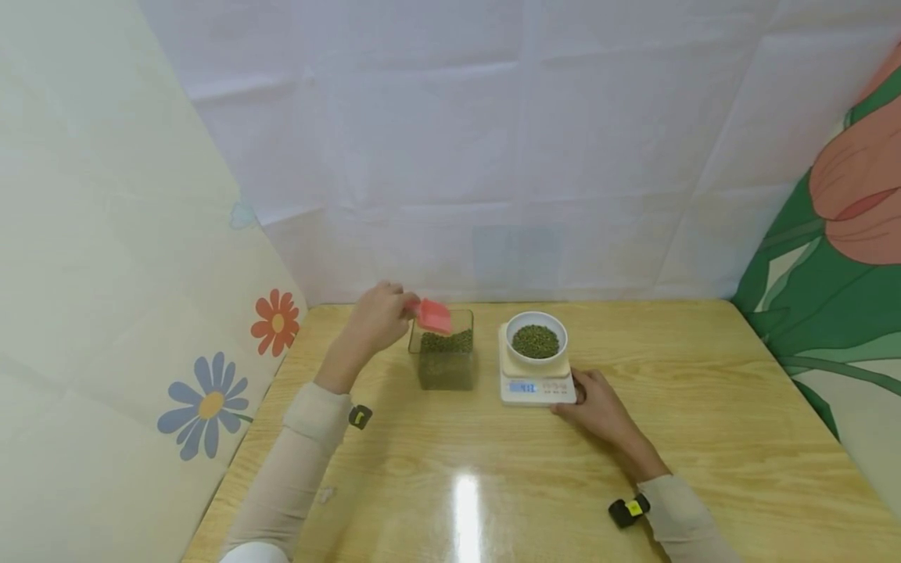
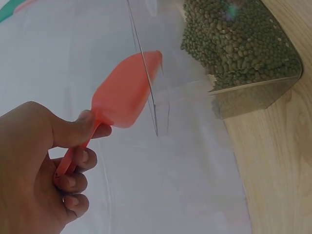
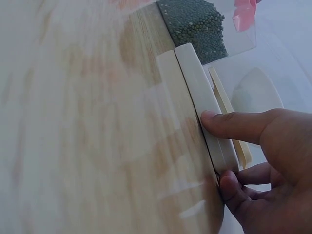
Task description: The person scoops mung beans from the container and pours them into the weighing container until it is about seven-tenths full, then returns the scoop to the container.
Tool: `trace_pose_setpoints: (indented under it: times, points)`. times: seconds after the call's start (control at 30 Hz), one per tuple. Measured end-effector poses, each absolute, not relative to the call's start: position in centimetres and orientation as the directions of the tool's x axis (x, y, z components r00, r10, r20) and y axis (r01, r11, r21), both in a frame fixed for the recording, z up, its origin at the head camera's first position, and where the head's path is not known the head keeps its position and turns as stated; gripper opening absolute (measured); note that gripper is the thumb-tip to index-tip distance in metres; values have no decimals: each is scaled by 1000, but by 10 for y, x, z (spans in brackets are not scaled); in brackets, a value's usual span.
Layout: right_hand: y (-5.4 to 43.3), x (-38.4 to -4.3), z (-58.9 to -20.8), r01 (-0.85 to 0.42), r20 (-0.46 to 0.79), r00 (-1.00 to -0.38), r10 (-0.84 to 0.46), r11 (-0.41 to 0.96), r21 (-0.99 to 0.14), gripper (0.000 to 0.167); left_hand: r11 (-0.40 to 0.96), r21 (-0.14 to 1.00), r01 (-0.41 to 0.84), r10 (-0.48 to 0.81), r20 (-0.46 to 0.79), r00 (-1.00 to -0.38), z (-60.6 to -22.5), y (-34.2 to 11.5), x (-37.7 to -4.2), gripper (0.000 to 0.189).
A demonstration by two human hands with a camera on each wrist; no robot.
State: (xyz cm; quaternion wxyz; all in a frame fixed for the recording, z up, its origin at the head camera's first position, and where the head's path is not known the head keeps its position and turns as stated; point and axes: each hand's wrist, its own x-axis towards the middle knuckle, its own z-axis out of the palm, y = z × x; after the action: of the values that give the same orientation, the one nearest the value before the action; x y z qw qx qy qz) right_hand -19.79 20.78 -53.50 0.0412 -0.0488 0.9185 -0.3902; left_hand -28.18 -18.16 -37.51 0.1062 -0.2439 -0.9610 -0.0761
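Note:
My left hand (image 1: 382,314) grips the handle of a coral-red plastic scoop (image 2: 124,90). The scoop's blade is over the opening of a clear square container (image 1: 446,374), which holds green mung beans (image 2: 239,44). To the right stands a white kitchen scale (image 1: 538,396) with a lit display. On its cream platform sits a white bowl (image 1: 536,360) with mung beans (image 1: 535,342) in it. My right hand (image 1: 598,405) holds the scale's near right corner, the thumb against the front edge and the curled fingers at the side.
Everything stands on a wood-grain table (image 1: 690,375). White sheeting (image 1: 429,148) rises behind it, with flower-printed panels at left and right. A small pale scrap (image 1: 327,494) lies near the left forearm. Dark bands with cameras (image 1: 626,512) are on both wrists.

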Motion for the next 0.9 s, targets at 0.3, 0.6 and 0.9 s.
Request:
trace_pose_setpoints:
  times: [0.3,0.6,0.9]
  points:
    - [209,-198,-534,-73,-20,-992,-128,683,-727,90,867,11,498,485,203,-850,-382,-181,-289,23]
    - [208,-197,-534,-65,-27,-992,-123,686,-725,92,858,-53,511,513,149,-846,-389,-177,-290,23]
    - [208,-197,-534,-58,-38,-992,-124,685,-727,93,859,-60,508,511,125,-850,-396,-176,-290,19]
